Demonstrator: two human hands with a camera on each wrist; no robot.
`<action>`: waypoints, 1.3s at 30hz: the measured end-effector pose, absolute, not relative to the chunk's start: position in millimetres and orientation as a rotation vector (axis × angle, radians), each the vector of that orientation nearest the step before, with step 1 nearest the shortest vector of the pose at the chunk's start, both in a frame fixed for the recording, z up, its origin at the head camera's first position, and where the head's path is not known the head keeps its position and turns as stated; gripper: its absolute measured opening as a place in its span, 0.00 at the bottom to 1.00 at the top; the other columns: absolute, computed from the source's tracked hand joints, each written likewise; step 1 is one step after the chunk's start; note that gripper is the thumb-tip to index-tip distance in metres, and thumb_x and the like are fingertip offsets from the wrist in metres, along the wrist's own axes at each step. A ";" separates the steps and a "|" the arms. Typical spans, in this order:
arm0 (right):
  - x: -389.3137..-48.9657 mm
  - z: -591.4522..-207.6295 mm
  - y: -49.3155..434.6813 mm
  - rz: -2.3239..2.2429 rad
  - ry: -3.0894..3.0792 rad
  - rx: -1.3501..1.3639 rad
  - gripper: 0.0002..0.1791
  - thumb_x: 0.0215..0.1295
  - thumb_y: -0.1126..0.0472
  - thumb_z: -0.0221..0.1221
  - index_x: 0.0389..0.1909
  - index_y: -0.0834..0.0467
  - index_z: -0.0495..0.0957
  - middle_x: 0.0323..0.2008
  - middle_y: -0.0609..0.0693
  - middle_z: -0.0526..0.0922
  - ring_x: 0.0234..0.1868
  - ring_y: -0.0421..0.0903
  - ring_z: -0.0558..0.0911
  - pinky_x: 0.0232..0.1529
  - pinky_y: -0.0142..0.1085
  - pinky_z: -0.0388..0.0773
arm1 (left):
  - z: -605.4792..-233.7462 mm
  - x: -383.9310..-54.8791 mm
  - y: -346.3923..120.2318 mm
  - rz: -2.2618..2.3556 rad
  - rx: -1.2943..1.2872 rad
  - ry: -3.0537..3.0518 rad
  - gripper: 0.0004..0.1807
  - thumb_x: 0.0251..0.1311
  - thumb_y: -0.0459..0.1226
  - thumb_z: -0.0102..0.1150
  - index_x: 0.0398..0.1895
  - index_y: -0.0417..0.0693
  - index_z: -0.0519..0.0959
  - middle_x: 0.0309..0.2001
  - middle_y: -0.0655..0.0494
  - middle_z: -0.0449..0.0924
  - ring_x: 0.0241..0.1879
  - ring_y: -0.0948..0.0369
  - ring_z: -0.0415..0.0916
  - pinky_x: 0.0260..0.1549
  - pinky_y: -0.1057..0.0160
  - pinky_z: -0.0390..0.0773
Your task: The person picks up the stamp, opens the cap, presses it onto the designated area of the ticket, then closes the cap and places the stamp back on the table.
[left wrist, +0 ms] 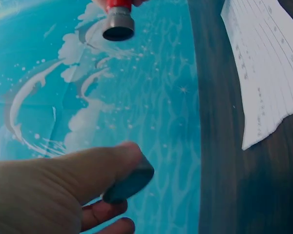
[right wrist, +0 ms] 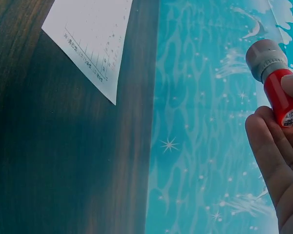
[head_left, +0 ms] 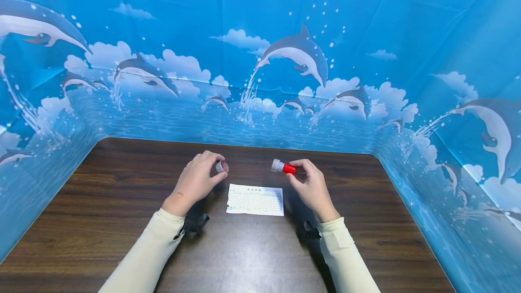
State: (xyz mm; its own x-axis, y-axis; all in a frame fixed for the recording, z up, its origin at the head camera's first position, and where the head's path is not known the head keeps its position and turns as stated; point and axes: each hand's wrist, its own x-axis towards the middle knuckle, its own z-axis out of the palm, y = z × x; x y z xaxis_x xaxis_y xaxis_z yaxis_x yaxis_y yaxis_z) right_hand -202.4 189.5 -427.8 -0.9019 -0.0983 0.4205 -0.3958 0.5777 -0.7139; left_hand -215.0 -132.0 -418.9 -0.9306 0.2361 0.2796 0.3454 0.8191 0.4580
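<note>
Between the thumb and fingers of my left hand (head_left: 196,179) is a small round cap (head_left: 222,167), its hollow side facing right. Across from it, my right hand (head_left: 311,188) pinches the red body of a round stamp (head_left: 289,168). The stamp's greyish, translucent end points left toward the cap, with a gap between the two. A label with dark characters marks the stamp's other end in the right wrist view, where the red body (right wrist: 279,95) shows. Below and between the hands, a printed paper slip (head_left: 255,200) with a grid lies on the table.
The dark wood-grain table (head_left: 244,248) has its back edge just beyond the hands. Behind and at both sides hangs a blue curtain (head_left: 183,8) printed with dolphins and clouds. The slip's left edge is torn. A dark strap device (head_left: 196,223) sits at my left wrist.
</note>
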 end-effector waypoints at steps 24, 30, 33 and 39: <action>-209.6 -434.3 203.8 1.255 -2.504 0.293 0.16 0.62 0.71 0.70 0.50 0.62 0.82 0.46 0.56 0.86 0.42 0.50 0.85 0.43 0.39 0.84 | -447.4 -227.5 -154.3 -0.748 -0.229 -2.871 0.21 0.62 0.39 0.72 0.55 0.39 0.82 0.47 0.41 0.84 0.46 0.43 0.82 0.44 0.40 0.79; -212.6 -438.8 208.8 1.258 -2.514 0.266 0.15 0.62 0.70 0.70 0.50 0.62 0.82 0.45 0.56 0.86 0.42 0.50 0.85 0.42 0.38 0.83 | -450.2 -229.8 -156.9 -0.749 -0.191 -2.880 0.19 0.63 0.39 0.71 0.53 0.39 0.82 0.48 0.40 0.85 0.47 0.41 0.83 0.44 0.39 0.79; -213.7 -440.3 210.4 1.262 -2.517 0.259 0.15 0.63 0.70 0.70 0.50 0.63 0.82 0.44 0.56 0.86 0.42 0.50 0.85 0.42 0.37 0.82 | -452.0 -230.6 -158.3 -0.750 -0.181 -2.885 0.18 0.64 0.40 0.70 0.53 0.39 0.82 0.48 0.39 0.86 0.47 0.41 0.83 0.43 0.39 0.80; -214.4 -441.1 211.2 1.260 -2.528 0.247 0.15 0.63 0.69 0.70 0.50 0.62 0.82 0.45 0.56 0.86 0.42 0.50 0.84 0.43 0.39 0.83 | -457.0 -231.4 -160.9 -0.711 -0.188 -2.897 0.19 0.63 0.40 0.71 0.52 0.37 0.83 0.49 0.37 0.84 0.49 0.39 0.81 0.46 0.39 0.79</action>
